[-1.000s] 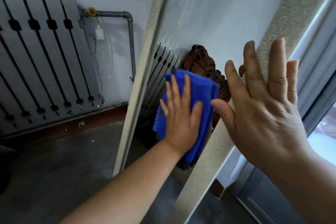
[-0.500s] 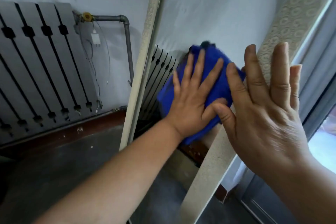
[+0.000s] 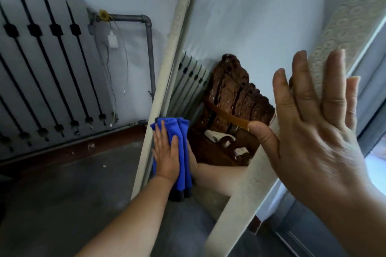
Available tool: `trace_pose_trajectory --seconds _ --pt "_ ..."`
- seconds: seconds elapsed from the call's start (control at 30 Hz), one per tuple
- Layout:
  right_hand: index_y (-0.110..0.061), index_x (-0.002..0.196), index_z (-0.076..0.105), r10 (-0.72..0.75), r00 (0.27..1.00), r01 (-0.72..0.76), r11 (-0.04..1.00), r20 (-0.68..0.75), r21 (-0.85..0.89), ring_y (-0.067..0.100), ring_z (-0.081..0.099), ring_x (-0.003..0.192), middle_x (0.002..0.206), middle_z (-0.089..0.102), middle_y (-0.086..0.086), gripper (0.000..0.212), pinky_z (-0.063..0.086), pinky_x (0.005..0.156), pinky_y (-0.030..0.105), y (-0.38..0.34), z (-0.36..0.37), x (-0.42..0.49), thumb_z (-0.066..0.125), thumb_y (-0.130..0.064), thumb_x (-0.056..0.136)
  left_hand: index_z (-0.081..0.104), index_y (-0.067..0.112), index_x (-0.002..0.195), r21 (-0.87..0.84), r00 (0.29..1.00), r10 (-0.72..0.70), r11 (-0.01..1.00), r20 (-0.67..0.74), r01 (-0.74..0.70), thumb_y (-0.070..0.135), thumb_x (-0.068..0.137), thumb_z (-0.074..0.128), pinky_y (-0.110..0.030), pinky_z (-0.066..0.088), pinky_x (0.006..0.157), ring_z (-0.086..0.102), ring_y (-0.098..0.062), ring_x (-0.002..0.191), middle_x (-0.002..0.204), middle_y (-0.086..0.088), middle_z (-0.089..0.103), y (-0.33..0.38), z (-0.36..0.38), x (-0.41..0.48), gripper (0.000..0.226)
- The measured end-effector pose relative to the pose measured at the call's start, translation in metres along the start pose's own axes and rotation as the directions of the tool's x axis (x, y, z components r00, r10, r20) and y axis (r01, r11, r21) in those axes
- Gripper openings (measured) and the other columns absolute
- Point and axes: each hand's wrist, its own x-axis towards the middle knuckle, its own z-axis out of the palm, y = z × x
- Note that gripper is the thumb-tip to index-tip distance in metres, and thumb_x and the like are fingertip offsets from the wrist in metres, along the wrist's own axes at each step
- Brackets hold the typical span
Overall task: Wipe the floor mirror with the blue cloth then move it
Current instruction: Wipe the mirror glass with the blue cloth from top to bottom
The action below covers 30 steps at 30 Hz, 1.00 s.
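Down to the floor mirror's (image 3: 246, 33) left frame edge slides the blue cloth (image 3: 179, 144), pressed flat under the left hand (image 3: 167, 158); right hand (image 3: 313, 131), fingers spread, braces the right frame.

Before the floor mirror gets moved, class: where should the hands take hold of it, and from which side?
Probably by the two long side rails of the floor mirror, one hand per rail, from the front. It stands tall, narrow and tilted. The right hand already lies open against the right rail; the left hand presses the blue cloth beside the left rail.
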Motion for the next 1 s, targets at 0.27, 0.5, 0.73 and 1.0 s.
trace_pose_trajectory --seconds 0.27,0.5,0.73,1.0 --pt "-0.002 0.151 0.029 -0.001 1.000 0.002 0.999 0.012 -0.036 0.045 0.003 0.147 0.162 0.014 0.019 0.078 -0.005 0.119 0.053 0.001 0.000 -0.002 0.036 -0.059 0.099 0.004 0.024 0.156 -0.049 0.851 -0.519 0.855 -0.078 0.517 0.047 0.103 0.021 -0.047 0.002 0.119 0.000 -0.023 0.152 0.165 -0.003 0.002 0.037 0.015 -0.058 0.060" --pt "0.001 0.151 0.029 -0.014 1.000 0.014 1.000 -0.006 0.006 0.042 0.001 0.148 0.161 0.015 0.020 0.077 -0.001 0.120 0.055 0.002 0.000 -0.003 0.032 -0.057 0.101 -0.017 0.042 0.149 0.052 0.984 0.130 0.989 0.119 -0.137 0.067 0.089 0.007 -0.048 -0.018 0.117 -0.026 -0.011 0.147 0.162 0.010 -0.022 0.153 0.031 -0.059 0.069" --pt "0.004 0.149 0.029 0.000 1.000 0.001 1.000 -0.024 0.031 0.051 0.005 0.145 0.159 0.015 0.025 0.074 -0.001 0.118 0.059 0.002 0.003 -0.002 0.034 -0.052 0.102 -0.003 0.035 0.154 0.187 0.810 0.549 0.790 0.206 -0.583 0.066 0.093 0.003 -0.055 -0.012 0.117 -0.016 -0.018 0.150 0.163 0.003 -0.014 0.140 0.030 -0.055 0.069" --pt "0.002 0.149 0.032 -0.091 0.992 0.089 0.996 0.089 0.024 0.037 -0.002 0.147 0.160 0.017 0.023 0.073 -0.005 0.119 0.053 -0.016 0.008 -0.044 0.032 -0.053 0.101 -0.018 0.056 0.140 0.122 0.996 0.000 0.992 0.088 -0.011 0.078 0.083 0.006 -0.046 -0.006 0.121 -0.014 -0.009 0.149 0.158 0.019 -0.017 -0.028 0.006 -0.092 0.065"
